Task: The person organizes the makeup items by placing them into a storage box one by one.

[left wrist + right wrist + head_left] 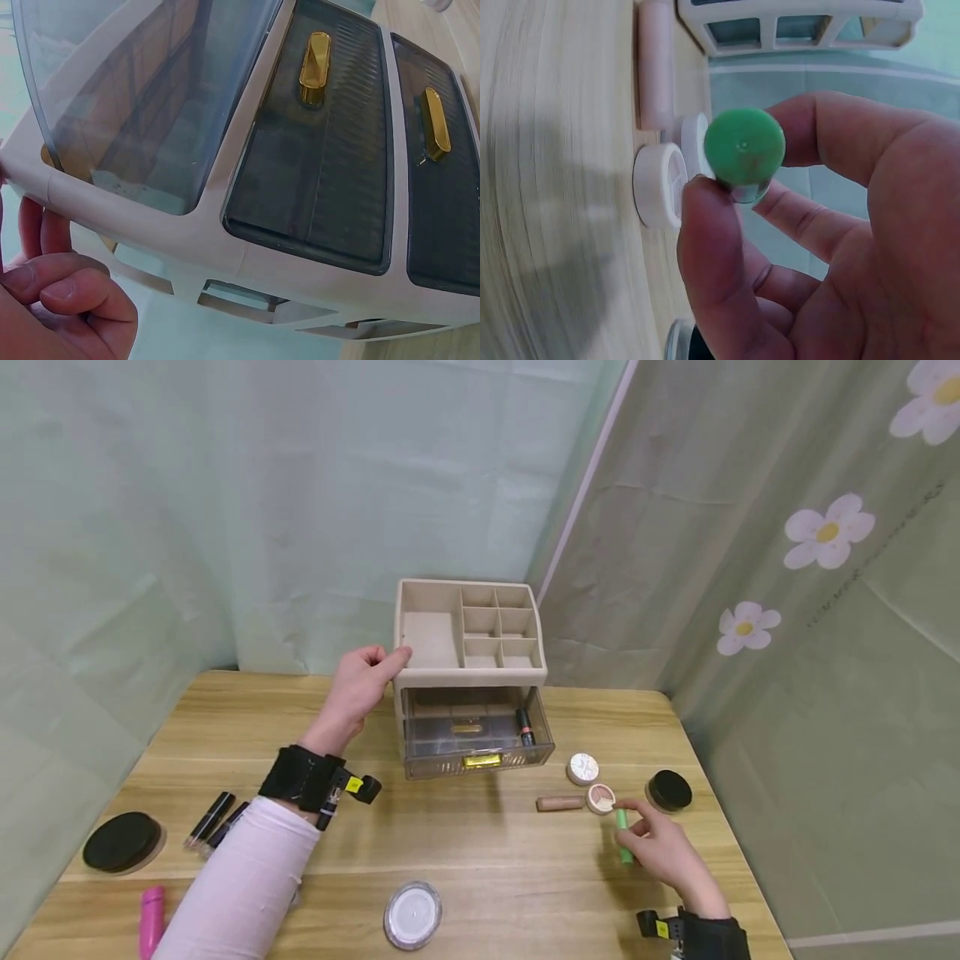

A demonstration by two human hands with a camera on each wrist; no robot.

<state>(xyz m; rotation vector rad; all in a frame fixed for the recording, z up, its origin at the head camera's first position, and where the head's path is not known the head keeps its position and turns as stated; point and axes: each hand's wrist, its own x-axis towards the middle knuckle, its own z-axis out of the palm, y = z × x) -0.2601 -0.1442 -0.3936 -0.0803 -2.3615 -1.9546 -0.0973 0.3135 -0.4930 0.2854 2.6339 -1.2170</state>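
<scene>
A cream cosmetics organizer (427,677) stands at the back of the table, its upper smoky clear drawer (442,768) pulled out. Inside that drawer lies a dark tube with a pinkish band (524,727). My left hand (360,685) grips the organizer's left side near the top front corner, thumb over the rim. In the left wrist view, gold handles (315,64) mark the dark drawer fronts. Between thumb and fingertips of my right hand (663,847) a slim green tube (623,837) is pinched above the table; its round green end (744,142) faces the right wrist camera.
Beside the right hand are a pinkish-brown tube (559,803), a small round palette (601,798), a white round case (582,768) and a black-lidded jar (670,790). A round clear-rimmed case (412,915) lies in front. Leftward are a black compact (123,842), dark tubes (210,818) and a pink tube (152,920).
</scene>
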